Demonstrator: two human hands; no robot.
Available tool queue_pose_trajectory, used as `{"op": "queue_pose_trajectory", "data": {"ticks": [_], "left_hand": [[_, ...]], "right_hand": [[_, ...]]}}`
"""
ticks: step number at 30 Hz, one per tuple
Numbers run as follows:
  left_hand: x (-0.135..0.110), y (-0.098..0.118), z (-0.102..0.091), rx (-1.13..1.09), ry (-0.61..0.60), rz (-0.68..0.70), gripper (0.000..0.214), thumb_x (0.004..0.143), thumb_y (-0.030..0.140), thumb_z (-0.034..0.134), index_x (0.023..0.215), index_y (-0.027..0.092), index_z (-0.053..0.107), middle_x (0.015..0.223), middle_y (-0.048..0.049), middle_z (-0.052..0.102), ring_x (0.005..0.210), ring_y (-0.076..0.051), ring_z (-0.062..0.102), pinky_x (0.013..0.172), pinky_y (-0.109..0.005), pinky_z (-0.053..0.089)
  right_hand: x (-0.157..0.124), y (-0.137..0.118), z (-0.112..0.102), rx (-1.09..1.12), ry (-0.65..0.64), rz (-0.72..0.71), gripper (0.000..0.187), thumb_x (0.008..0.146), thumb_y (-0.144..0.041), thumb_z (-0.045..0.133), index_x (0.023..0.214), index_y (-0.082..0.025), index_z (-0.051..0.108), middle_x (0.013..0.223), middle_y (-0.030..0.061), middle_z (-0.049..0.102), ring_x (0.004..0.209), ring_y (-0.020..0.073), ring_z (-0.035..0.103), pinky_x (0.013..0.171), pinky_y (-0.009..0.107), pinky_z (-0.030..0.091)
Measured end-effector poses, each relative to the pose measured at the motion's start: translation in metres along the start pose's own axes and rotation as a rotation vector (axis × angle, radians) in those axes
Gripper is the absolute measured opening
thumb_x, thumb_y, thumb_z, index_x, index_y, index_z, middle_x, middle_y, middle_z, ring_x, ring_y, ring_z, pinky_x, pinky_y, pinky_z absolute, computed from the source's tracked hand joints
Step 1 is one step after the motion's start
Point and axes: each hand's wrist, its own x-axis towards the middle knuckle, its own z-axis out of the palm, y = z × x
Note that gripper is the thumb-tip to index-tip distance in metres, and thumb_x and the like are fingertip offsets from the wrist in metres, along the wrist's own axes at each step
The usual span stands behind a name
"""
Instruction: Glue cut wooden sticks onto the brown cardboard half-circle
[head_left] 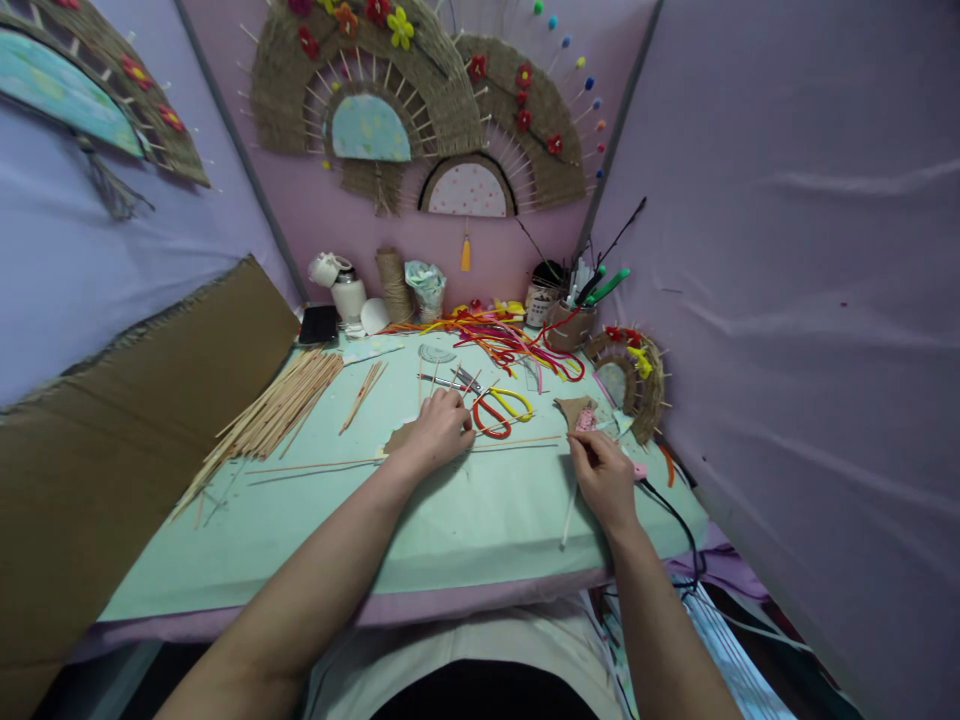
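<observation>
My left hand (442,430) rests palm down with bent fingers on a brown cardboard piece (400,438), mostly hidden beneath it. Thin sticks fan out past its fingertips. Just beyond that hand lie scissors (493,418) with one red and one yellow handle. My right hand (602,478) is closed in a pinch; whatever its fingertips hold is too small to make out. Beside it a pink tool (639,471) with a black cable is partly covered by the hand. A white rod (568,518) slants below the fingers, and a brown scrap (576,411) lies just past them.
Many wooden sticks (281,405) lie at the left beside a large cardboard sheet (142,400). Colourful pipe cleaners (517,340), a twine spool (394,284) and a pen cup (570,328) line the back. A small decorated arch (646,385) stands at the right.
</observation>
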Motion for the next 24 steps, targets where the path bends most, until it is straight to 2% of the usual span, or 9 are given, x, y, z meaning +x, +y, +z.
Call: {"op": "queue_pose_trajectory", "data": {"ticks": [6, 15, 24], "left_hand": [[0.0011, -0.0007, 0.0002, 0.016, -0.051, 0.011, 0.020, 0.084, 0.025, 0.055, 0.083, 0.020, 0.073, 0.100, -0.0093, 0.058, 0.102, -0.026, 0.047, 0.091, -0.039, 0.040], [0.0045, -0.0004, 0.0026, 0.007, 0.021, -0.086, 0.023, 0.085, 0.022, 0.052, 0.080, 0.018, 0.073, 0.098, -0.0105, 0.061, 0.100, -0.026, 0.047, 0.089, -0.040, 0.041], [0.0068, -0.0007, 0.0066, 0.021, 0.027, -0.100, 0.022, 0.085, 0.021, 0.053, 0.080, 0.017, 0.074, 0.096, -0.0116, 0.061, 0.100, -0.027, 0.048, 0.089, -0.041, 0.041]], "right_hand": [[-0.0005, 0.0011, 0.0005, 0.000, 0.003, -0.008, 0.015, 0.091, -0.027, 0.054, 0.087, -0.020, 0.066, 0.081, 0.0047, 0.068, 0.074, 0.0187, 0.063, 0.069, 0.032, 0.049], [-0.0008, 0.0019, 0.0006, -0.002, 0.004, 0.001, 0.016, 0.091, -0.029, 0.054, 0.087, -0.020, 0.067, 0.082, 0.0054, 0.069, 0.075, 0.0199, 0.064, 0.070, 0.033, 0.050], [-0.0003, 0.0011, 0.0006, -0.002, -0.002, 0.005, 0.016, 0.091, -0.028, 0.054, 0.087, -0.021, 0.067, 0.082, 0.0053, 0.069, 0.075, 0.0199, 0.064, 0.070, 0.033, 0.050]]}}
